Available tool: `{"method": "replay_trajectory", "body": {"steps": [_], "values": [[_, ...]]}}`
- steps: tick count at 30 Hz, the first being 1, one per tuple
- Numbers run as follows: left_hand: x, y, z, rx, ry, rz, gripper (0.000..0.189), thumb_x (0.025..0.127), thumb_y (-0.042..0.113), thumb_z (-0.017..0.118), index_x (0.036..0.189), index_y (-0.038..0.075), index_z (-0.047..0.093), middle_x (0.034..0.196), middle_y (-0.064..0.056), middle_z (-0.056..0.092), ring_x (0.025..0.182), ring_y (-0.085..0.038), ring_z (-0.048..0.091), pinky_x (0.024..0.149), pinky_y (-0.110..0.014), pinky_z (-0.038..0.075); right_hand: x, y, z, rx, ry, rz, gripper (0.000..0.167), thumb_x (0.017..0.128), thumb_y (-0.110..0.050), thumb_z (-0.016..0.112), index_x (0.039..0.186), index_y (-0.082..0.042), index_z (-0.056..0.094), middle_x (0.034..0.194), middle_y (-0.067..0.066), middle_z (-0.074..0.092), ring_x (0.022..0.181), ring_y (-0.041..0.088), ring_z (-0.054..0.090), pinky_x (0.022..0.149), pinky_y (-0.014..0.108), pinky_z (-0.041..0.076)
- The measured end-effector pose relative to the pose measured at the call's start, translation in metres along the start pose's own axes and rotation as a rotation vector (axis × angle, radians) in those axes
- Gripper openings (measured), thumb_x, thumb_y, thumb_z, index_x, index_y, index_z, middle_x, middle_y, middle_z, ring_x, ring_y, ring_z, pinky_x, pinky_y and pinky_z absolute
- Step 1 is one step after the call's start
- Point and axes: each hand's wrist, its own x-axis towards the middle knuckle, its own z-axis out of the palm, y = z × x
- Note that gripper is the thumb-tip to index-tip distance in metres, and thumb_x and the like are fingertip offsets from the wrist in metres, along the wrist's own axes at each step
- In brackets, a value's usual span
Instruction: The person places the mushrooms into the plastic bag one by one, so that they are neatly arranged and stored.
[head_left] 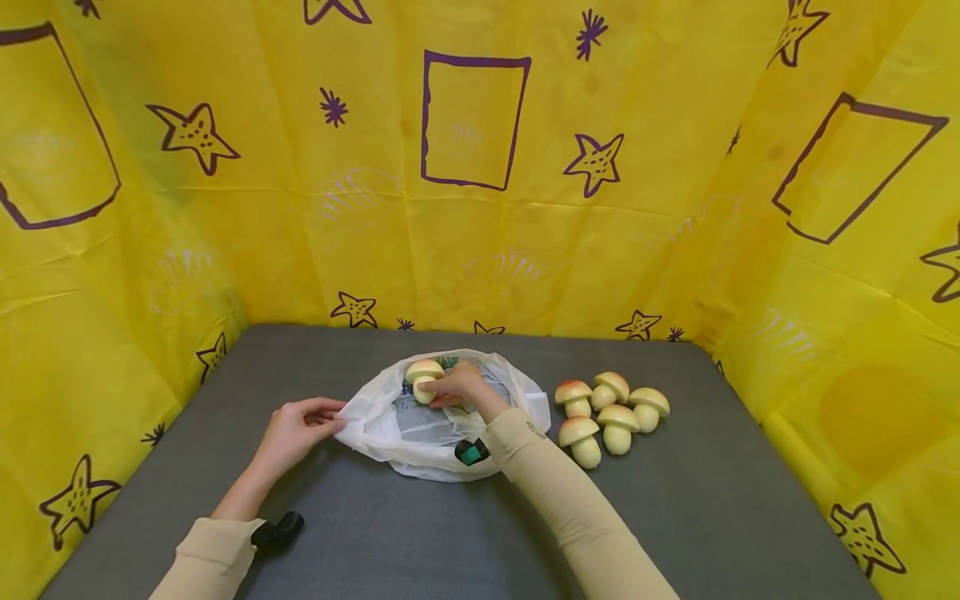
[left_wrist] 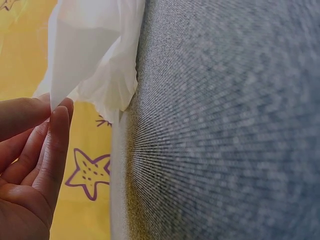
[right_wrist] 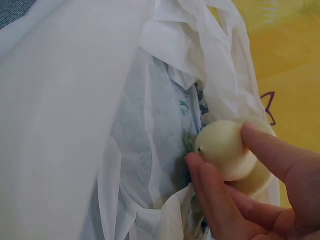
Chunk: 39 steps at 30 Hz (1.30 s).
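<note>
A white plastic bag [head_left: 450, 467] lies on the table with its mouth spread wide. My left hand [head_left: 298, 429] pinches the bag's left edge between thumb and fingers, and the left wrist view shows that corner of the bag [left_wrist: 80, 55] drawn to a point. Over the bag's mouth, my right hand [head_left: 459, 385] holds a toy mushroom [head_left: 425, 371] by its stem, cap up. In the right wrist view the mushroom's pale stem [right_wrist: 225, 150] sits between thumb and fingers, above the bag's opening. Dark and green print shows inside the bag.
Right of the bag stands a cluster of several toy mushrooms [head_left: 618, 425] with cream stems and orange-tinged caps. The grey tabletop [head_left: 390, 542] is bounded by yellow cloth walls [head_left: 480, 242] at the back and both sides.
</note>
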Motion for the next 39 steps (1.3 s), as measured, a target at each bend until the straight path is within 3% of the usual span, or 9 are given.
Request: {"method": "replay_trajectory", "body": {"steps": [19, 30, 39], "values": [[0.000, 0.001, 0.000, -0.001, -0.008, -0.013, 0.028, 0.080, 0.021, 0.076, 0.104, 0.006, 0.071, 0.093, -0.010, 0.071, 0.074, -0.006, 0.063, 0.066, -0.017, 0.052, -0.003, 0.001, -0.003, 0.013, -0.043, -0.023, 0.027, 0.077, -0.017, 0.079, 0.086, 0.006, 0.069, 0.089, 0.020, 0.071, 0.085, 0.027, 0.071, 0.078, 0.032, 0.056], [0.000, 0.002, 0.000, -0.003, 0.007, 0.005, 0.028, 0.080, 0.020, 0.076, 0.104, 0.006, 0.071, 0.093, -0.010, 0.072, 0.073, -0.004, 0.064, 0.066, -0.017, 0.052, -0.006, 0.001, -0.006, -0.050, -0.019, -0.027, 0.025, 0.076, -0.018, 0.081, 0.083, 0.003, 0.069, 0.084, 0.016, 0.073, 0.081, 0.024, 0.071, 0.077, 0.032, 0.056], [-0.001, 0.002, -0.002, 0.003, 0.012, 0.011, 0.029, 0.080, 0.021, 0.076, 0.104, 0.006, 0.071, 0.090, -0.010, 0.071, 0.072, -0.005, 0.063, 0.066, -0.016, 0.052, -0.012, 0.003, -0.019, -0.012, -0.061, -0.077, 0.027, 0.077, -0.017, 0.079, 0.089, 0.005, 0.069, 0.093, 0.020, 0.071, 0.088, 0.030, 0.070, 0.079, 0.035, 0.056]]}}
